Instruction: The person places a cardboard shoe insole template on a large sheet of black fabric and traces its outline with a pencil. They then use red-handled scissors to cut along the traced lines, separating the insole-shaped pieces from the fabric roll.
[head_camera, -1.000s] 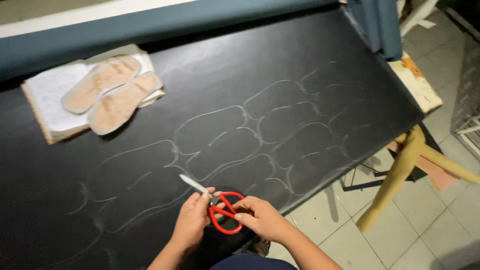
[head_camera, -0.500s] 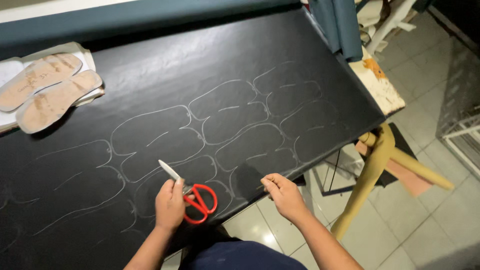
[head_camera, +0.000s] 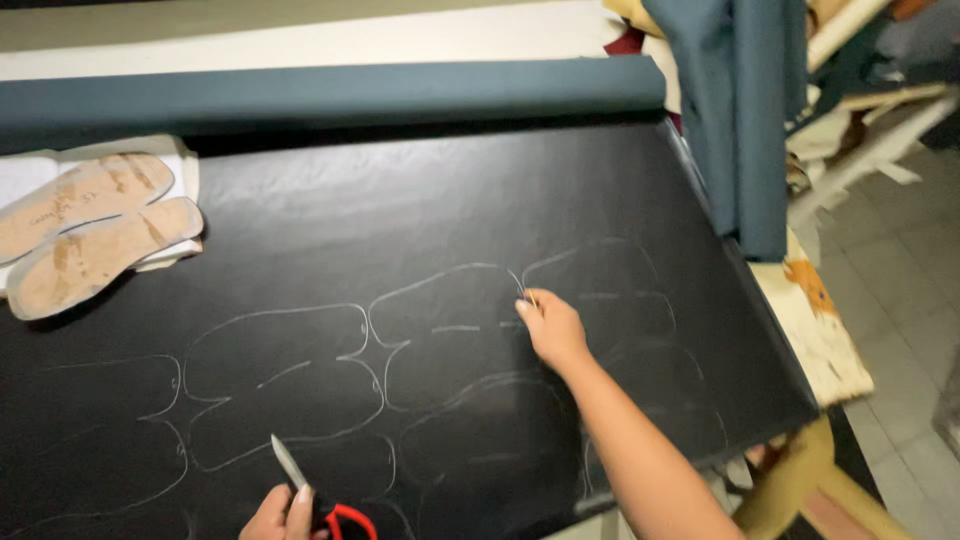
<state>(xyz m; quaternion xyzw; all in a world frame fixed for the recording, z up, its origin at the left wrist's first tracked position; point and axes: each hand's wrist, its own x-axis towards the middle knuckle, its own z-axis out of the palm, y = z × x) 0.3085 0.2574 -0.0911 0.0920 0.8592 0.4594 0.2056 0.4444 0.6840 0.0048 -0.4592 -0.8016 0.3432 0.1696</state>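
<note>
The left hand (head_camera: 283, 514) is cut off by the bottom edge, so only its fingers show, and they cover part of the scissors (head_camera: 320, 500), whose red handles also run off the frame. What the right hand (head_camera: 551, 328) pinches at its fingertips is too small to tell. The two sole patterns (head_camera: 85, 230) are clipped at the left edge. The chalk outlines (head_camera: 300, 380) fade toward the lower right.
</note>
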